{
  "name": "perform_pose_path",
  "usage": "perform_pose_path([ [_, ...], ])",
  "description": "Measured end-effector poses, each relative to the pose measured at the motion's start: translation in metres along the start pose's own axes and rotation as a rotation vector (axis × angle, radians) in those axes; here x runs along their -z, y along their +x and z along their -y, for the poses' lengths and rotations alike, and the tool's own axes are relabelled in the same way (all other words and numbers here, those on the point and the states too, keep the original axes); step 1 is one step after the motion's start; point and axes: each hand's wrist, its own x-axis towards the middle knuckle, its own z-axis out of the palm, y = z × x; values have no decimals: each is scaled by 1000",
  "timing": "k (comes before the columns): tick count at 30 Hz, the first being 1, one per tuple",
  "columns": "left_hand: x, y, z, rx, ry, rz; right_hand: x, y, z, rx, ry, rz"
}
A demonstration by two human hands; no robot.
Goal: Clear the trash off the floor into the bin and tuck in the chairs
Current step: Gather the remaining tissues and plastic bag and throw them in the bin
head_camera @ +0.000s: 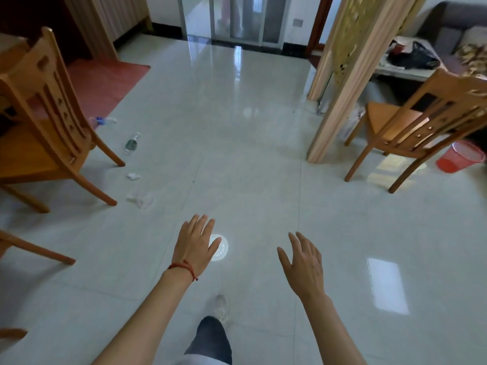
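Observation:
Trash lies on the tiled floor at the left: a clear plastic cup (142,199), a crumpled white paper (133,176), a small clear bottle (131,144) and a bottle with a blue label (101,120). A red mesh bin (462,160) stands at the far right. One wooden chair (44,127) is pulled out at the left, and another wooden chair (419,127) stands at the right next to the bin. My left hand (196,245) and my right hand (305,264) hover over the floor, fingers spread, holding nothing.
A wooden carved pillar (340,83) rises between the open floor and the right chair. A red mat (105,83) lies at the back left. A low table with a black bag (411,59) sits behind the right chair. My foot (220,306) steps forward below.

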Motion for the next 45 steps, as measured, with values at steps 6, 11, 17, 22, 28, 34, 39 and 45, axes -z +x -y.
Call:
perform_pose_path([
  [6, 22, 92, 23, -34, 19, 0, 4, 88, 29, -4, -4, 5],
  [11, 30, 166, 29, -35, 17, 16, 8, 158, 35, 2, -16, 0],
  [17, 30, 260, 21, -9, -11, 30, 15, 255, 23, 7, -29, 25],
  [22, 34, 341, 7, 52, -60, 27, 29, 354, 10, 42, -40, 41],
  [28, 52, 428, -11, 88, -99, 4, 51, 457, 3, 101, -60, 53],
  [34, 61, 512, 1, 126, -112, -58, 51, 550, 18, 163, -68, 75],
  [39, 63, 590, 26, 159, -91, -15, 40, 636, 40, 191, -69, 92],
  [45, 79, 677, 61, 220, -119, 18, 40, 737, 78, 225, -57, 98],
])
